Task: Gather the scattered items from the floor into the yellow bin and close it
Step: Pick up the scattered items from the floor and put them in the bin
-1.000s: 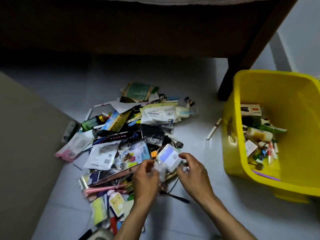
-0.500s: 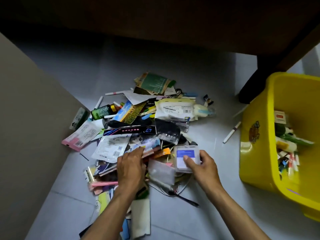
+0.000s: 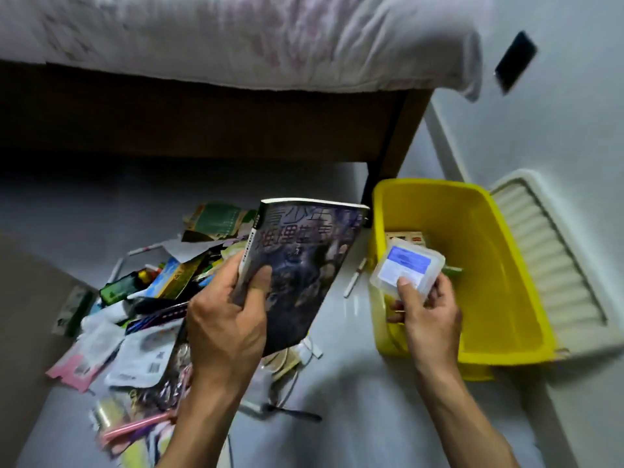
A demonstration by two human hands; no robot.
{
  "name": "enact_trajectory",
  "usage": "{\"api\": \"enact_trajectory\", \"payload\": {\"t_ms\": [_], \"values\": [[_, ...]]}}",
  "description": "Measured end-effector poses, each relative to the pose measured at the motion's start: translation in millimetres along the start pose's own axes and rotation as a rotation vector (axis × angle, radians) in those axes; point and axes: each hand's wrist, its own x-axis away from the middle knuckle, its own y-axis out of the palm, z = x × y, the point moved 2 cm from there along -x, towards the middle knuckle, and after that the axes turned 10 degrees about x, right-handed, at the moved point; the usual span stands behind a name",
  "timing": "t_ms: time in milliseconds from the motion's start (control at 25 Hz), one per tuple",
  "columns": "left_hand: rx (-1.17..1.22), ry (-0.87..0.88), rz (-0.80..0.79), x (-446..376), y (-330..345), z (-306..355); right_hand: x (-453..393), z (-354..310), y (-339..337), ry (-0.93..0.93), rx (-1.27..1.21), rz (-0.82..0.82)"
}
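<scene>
The left hand (image 3: 224, 336) now holds a dark book (image 3: 297, 265) up off the floor, its grip clamped on the book's spine edge with the thumb on the cover. Half a second ago this hand was pressing down on the pile and no book was lifted. The right hand (image 3: 427, 315) holds a small clear box (image 3: 407, 270) with a blue label, its grip clamped on it with the thumb on top. Before, that box was low beside the pile; now it is up over the near-left edge of the yellow bin (image 3: 506, 315). The bin sits open on the floor by the bed leg (image 3: 388, 157), a few things inside. Its white lid (image 3: 547, 265) leans against the bin's right side. The pile of scattered items (image 3: 135, 325) is still on the floor at left. One white pen (image 3: 354, 276) lies just beside the bin.
</scene>
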Motion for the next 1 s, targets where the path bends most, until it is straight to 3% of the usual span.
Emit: {"api": "enact_trajectory", "payload": {"t_ms": [80, 160, 280, 360, 440, 560, 760, 1000], "values": [[0.181, -0.028, -0.055, -3, 28, 32, -19, -2, -27, 0.031, 0.105, -0.035], [0.426, -0.129, -0.099, -7, 55, 53, -26, 0, -42, -0.007, 0.143, -0.178], [0.744, -0.299, -0.171, -12, 97, 74, -28, 3, -57, -0.058, -0.140, -0.502], [0.845, -0.449, -0.190, -20, 128, 75, -41, 11, -77, -0.010, -0.294, -0.429], [0.816, -0.604, -0.228, -27, 160, 67, -62, 20, -100, 0.002, -0.278, -0.198], [0.578, -0.708, -0.265, -11, 182, 35, -93, 25, -121, -0.065, 0.054, -0.002], [0.428, -0.797, -0.237, 45, 162, -35, -126, 38, -122, 0.019, 0.780, -0.118], [0.384, -0.826, -0.155, 79, 120, -87, -60, 19, -63, -0.410, 0.814, -0.128]]}}
